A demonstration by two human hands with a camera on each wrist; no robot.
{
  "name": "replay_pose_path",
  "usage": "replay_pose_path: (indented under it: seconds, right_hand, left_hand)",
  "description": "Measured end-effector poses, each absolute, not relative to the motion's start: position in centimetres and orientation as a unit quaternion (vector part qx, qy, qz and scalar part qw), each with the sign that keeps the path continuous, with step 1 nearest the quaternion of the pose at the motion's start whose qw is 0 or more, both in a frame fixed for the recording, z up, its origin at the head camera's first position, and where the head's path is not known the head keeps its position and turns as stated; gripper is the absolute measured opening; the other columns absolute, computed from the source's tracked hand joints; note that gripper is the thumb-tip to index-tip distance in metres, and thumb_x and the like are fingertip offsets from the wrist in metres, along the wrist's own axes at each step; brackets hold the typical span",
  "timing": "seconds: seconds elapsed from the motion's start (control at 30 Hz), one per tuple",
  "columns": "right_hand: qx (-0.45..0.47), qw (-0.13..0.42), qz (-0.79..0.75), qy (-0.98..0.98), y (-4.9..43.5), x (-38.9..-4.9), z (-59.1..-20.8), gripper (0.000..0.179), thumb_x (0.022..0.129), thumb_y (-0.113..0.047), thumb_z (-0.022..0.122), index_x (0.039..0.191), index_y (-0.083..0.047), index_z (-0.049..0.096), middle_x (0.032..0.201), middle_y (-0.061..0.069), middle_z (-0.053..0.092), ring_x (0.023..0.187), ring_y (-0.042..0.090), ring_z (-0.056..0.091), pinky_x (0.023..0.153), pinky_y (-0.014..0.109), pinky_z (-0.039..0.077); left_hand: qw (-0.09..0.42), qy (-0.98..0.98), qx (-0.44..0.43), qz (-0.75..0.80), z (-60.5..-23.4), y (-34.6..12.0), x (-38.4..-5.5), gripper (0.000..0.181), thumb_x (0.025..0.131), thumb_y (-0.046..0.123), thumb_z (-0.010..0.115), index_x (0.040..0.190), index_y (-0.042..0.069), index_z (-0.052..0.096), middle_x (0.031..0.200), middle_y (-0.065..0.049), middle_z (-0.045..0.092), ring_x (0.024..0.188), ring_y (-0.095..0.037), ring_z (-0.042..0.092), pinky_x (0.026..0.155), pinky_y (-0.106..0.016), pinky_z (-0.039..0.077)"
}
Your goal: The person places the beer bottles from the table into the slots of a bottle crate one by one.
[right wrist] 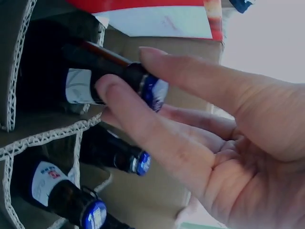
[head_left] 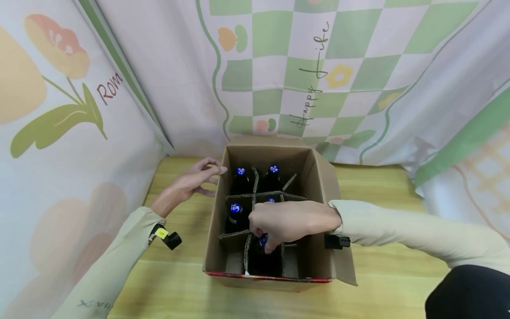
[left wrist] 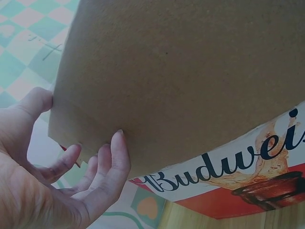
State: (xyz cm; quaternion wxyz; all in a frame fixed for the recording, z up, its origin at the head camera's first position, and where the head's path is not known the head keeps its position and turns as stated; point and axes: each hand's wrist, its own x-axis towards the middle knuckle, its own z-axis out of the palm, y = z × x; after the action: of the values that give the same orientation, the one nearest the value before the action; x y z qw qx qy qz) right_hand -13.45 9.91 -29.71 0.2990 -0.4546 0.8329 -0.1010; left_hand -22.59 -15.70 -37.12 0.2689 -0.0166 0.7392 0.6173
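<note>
A cardboard beer carton (head_left: 217, 230) marked "Budweiser" stands open on the table, with crossed cardboard dividers (head_left: 255, 195) inside. My right hand (head_left: 287, 219) reaches into it from above. Its thumb and index finger pinch the neck of a dark beer bottle (right wrist: 155, 93) with a blue cap, in the near middle compartment. Other blue-capped bottles (head_left: 241, 172) stand upright in the compartments behind; one is partly hidden by the right hand. My left hand (head_left: 197, 179) is at the carton's far left corner. Its thumb touches the edge and its loosely bent fingers rest against the outer left flap (left wrist: 167, 95).
The carton's right flap (head_left: 342, 257) folds outward. Light wood table (head_left: 390, 190) surrounds the carton. Printed curtains (head_left: 311, 66) hang behind it and at both sides. A black rounded object (head_left: 470, 292) shows at the lower right.
</note>
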Motion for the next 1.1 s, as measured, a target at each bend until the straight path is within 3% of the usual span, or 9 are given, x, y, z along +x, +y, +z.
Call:
replay_pose_path:
  seconds: [0.1, 0.2, 0.33, 0.43, 0.53, 0.77, 0.9, 0.97, 1.1]
  right_hand:
    - [-0.446, 0.326, -0.11, 0.826, 9.7, -13.5, -29.8, 0.036, 0.089, -0.009, 0.083, 0.066, -0.014, 0.056, 0.07, -0.008, 0.049, 0.064, 0.004, 0.041, 0.054, 0.017, 0.036]
    - [-0.436, 0.352, -0.154, 0.814, 9.8, -14.4, -29.3, 0.035, 0.092, 0.009, 0.067, 0.068, -0.014, 0.056, 0.068, -0.009, 0.057, 0.057, 0.004, 0.054, 0.052, 0.015, 0.047]
    - [-0.439, 0.355, -0.172, 0.807, 10.4, -16.0, -28.0, 0.023, 0.094, 0.008, 0.066, 0.082, -0.011, 0.068, 0.077, -0.009, 0.069, 0.061, 0.007, 0.066, 0.062, 0.02, 0.06]
    - [-0.458, 0.325, -0.154, 0.813, 11.1, -16.9, -27.3, 0.006, 0.096, -0.006, 0.074, 0.093, -0.011, 0.072, 0.079, -0.011, 0.071, 0.066, 0.001, 0.063, 0.069, 0.019, 0.058]
    - [-0.473, 0.292, -0.16, 0.816, 11.8, -17.5, -27.1, 0.002, 0.097, -0.011, 0.074, 0.096, -0.012, 0.073, 0.074, -0.013, 0.068, 0.067, -0.001, 0.06, 0.071, 0.02, 0.057]
    - [-0.484, 0.23, -0.158, 0.829, 13.1, -18.5, -27.4, 0.024, 0.1, -0.019, 0.072, 0.077, -0.019, 0.065, 0.061, -0.012, 0.06, 0.056, -0.001, 0.055, 0.062, 0.021, 0.052]
    - [-0.486, 0.161, -0.171, 0.842, 13.9, -19.1, -28.2, 0.03, 0.1, -0.019, 0.072, 0.073, -0.018, 0.06, 0.06, -0.012, 0.049, 0.055, -0.001, 0.044, 0.057, 0.019, 0.041]
    - [-0.475, 0.133, -0.175, 0.852, 14.4, -19.2, -28.4, 0.024, 0.101, -0.02, 0.071, 0.08, -0.018, 0.06, 0.061, -0.012, 0.045, 0.056, 0.0, 0.041, 0.055, 0.019, 0.037]
    - [-0.445, 0.094, -0.166, 0.875, 15.4, -19.5, -28.7, 0.015, 0.102, -0.027, 0.07, 0.104, -0.016, 0.059, 0.066, -0.012, 0.049, 0.057, 0.001, 0.045, 0.056, 0.022, 0.042]
  left_hand:
    - [0.267, 0.74, -0.016, 0.617, -37.1, -15.7, -22.6, 0.05, 0.1, 0.031, 0.068, 0.141, 0.012, 0.044, 0.148, -0.016, 0.05, 0.121, -0.034, 0.055, 0.079, -0.038, 0.067]
    - [0.266, 0.737, -0.015, 0.621, -37.2, -15.7, -22.5, 0.047, 0.101, 0.03, 0.067, 0.139, 0.012, 0.046, 0.149, -0.016, 0.05, 0.118, -0.032, 0.056, 0.078, -0.037, 0.067]
    - [0.267, 0.733, -0.012, 0.626, -37.4, -15.5, -22.3, 0.04, 0.102, 0.029, 0.066, 0.133, 0.012, 0.048, 0.153, -0.015, 0.051, 0.112, -0.028, 0.059, 0.077, -0.037, 0.067]
    - [0.271, 0.732, -0.011, 0.625, -37.5, -15.3, -22.2, 0.038, 0.102, 0.028, 0.066, 0.131, 0.013, 0.048, 0.154, -0.015, 0.051, 0.109, -0.025, 0.059, 0.075, -0.036, 0.067]
    - [0.271, 0.735, -0.011, 0.622, -37.4, -15.4, -22.2, 0.041, 0.101, 0.029, 0.066, 0.133, 0.013, 0.047, 0.153, -0.015, 0.05, 0.11, -0.025, 0.059, 0.075, -0.036, 0.067]
    - [0.259, 0.744, -0.029, 0.616, -37.1, -15.8, -22.0, 0.049, 0.1, 0.033, 0.069, 0.138, 0.012, 0.046, 0.145, -0.015, 0.05, 0.116, -0.028, 0.056, 0.08, -0.035, 0.066]
    - [0.254, 0.748, -0.031, 0.612, -37.0, -16.2, -21.7, 0.052, 0.099, 0.034, 0.071, 0.138, 0.01, 0.046, 0.138, -0.014, 0.051, 0.111, -0.026, 0.057, 0.082, -0.034, 0.066]
    - [0.253, 0.75, -0.018, 0.611, -37.0, -16.4, -21.7, 0.053, 0.099, 0.034, 0.071, 0.138, 0.009, 0.046, 0.135, -0.014, 0.052, 0.11, -0.026, 0.057, 0.083, -0.035, 0.066]
    - [0.247, 0.754, 0.021, 0.608, -37.0, -17.0, -21.9, 0.053, 0.101, 0.032, 0.068, 0.14, 0.004, 0.045, 0.13, -0.016, 0.052, 0.111, -0.028, 0.055, 0.087, -0.037, 0.065]
